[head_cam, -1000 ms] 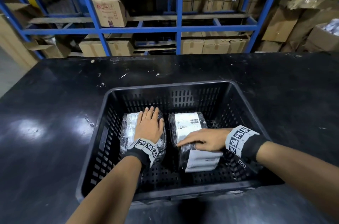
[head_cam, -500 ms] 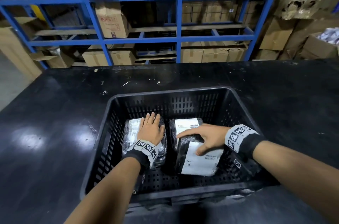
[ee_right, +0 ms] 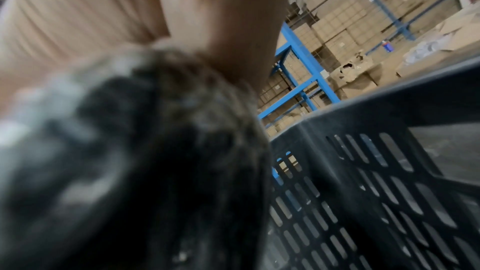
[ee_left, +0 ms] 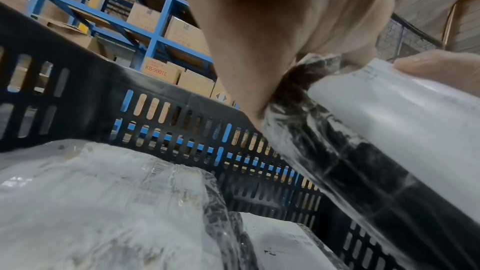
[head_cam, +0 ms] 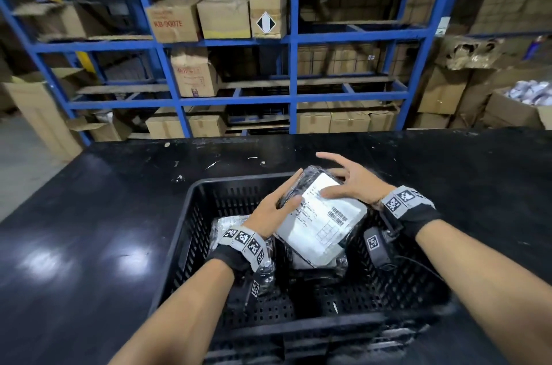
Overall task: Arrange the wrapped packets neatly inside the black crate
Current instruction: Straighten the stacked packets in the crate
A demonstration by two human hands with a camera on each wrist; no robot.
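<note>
Hands share one wrapped packet [head_cam: 321,221] tilted above the black crate [head_cam: 191,233]: left hand [head_cam: 270,209] clasps its left edge, right hand [head_cam: 352,182] pinches its far end; left wrist shows two packets [ee_left: 103,202] lying inside.

I see dim warehouse light; overhead lamps glare in pale patches on the bench [head_cam: 74,263]. Wide-angle edges bend, and my right wrist view is badly blurred.

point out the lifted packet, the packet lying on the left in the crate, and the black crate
lifted packet [head_cam: 324,222], head view, on its white label
left packet [ee_left: 91,202], left wrist view, on its clear-wrapped top
black crate [head_cam: 191,233], head view, on its left wall
</note>
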